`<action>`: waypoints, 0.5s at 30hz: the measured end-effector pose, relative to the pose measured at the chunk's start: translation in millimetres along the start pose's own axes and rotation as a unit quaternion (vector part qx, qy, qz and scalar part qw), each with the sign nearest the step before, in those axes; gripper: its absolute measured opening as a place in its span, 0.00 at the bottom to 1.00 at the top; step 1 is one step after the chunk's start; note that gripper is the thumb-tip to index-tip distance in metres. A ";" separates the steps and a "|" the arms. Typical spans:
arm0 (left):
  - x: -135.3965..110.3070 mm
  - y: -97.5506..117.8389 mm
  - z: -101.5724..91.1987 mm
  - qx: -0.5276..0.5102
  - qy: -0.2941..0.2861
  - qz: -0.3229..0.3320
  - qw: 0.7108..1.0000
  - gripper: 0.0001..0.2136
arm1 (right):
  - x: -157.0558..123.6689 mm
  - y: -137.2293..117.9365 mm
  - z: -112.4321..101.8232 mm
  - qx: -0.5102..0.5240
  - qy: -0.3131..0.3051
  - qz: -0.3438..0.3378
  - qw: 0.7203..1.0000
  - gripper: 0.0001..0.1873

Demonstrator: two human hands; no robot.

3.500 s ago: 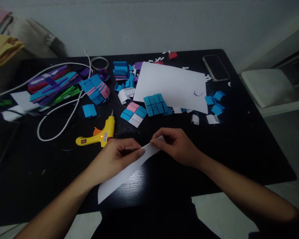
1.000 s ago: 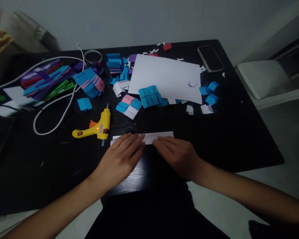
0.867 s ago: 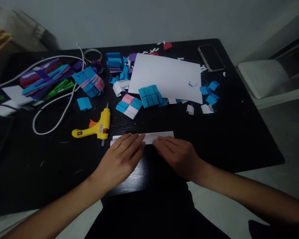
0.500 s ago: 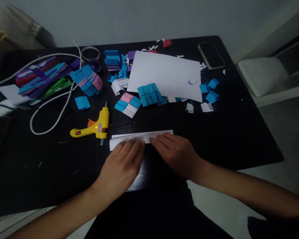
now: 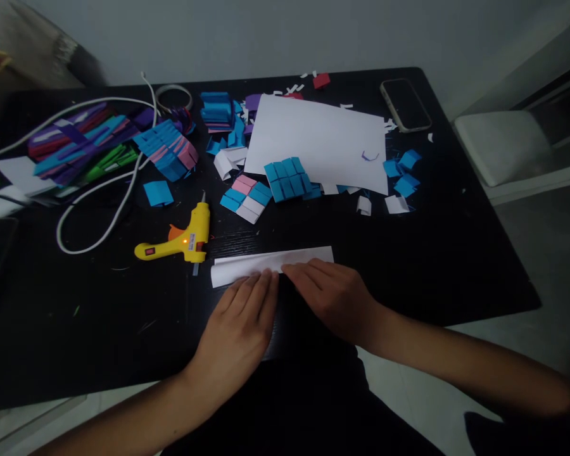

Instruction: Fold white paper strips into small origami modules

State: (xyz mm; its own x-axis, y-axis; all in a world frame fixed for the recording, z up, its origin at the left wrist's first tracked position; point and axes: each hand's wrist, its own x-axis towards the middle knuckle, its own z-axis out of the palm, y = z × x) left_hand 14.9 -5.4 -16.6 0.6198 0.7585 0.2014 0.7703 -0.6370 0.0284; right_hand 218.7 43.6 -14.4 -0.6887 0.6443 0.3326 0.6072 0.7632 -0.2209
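A folded white sheet of paper [image 5: 232, 269] lies as a long narrow strip on the black table in front of me. My left hand [image 5: 241, 323] presses its near edge around the middle, fingers close together and thumb hidden. Right of that, my right hand [image 5: 335, 291] grips the same edge with bent fingers, its thumb out of sight under the hand. Only a small gap separates the fingertips of the two hands. Left of the paper lies a yellow glue gun [image 5: 197, 231] with its orange light lit.
Behind the strip are a large white sheet [image 5: 313, 136], a blue woven paper piece [image 5: 288, 179] and a blue, pink and white one [image 5: 247, 199]. A white cable [image 5: 99, 244] loops near bundled paper strips [image 5: 76, 142]. A phone [image 5: 405, 104] lies at the back right.
My left hand's fingers have slid slightly down toward the strip's near edge, baring more of its left part. My right hand stays nearly in place on the paper.
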 end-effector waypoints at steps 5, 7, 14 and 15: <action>0.1 0.2 0.9 -0.006 -0.002 -0.007 1.000 0.23 | -0.4 -0.4 1.8 -0.017 0.008 -0.003 1.000 0.11; -0.3 0.3 1.7 -0.009 -0.008 -0.015 1.000 0.24 | -0.4 -1.4 3.3 -0.032 0.007 -0.004 0.999 0.12; -0.3 -3.6 3.4 -0.039 -0.008 -0.019 0.999 0.25 | -4.2 -0.7 7.6 -0.045 0.009 0.027 0.999 0.13; -0.1 -4.6 3.3 -0.047 -0.003 -0.019 0.999 0.24 | -5.3 0.3 7.3 -0.037 0.010 0.035 0.999 0.13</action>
State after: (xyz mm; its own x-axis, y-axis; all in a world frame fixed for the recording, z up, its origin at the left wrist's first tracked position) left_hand 11.8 -2.0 -20.0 0.5920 0.7824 0.1935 0.7756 -0.6183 0.1271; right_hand 219.6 40.7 -22.9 -0.6364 0.6936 0.3375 0.6812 0.7106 -0.1760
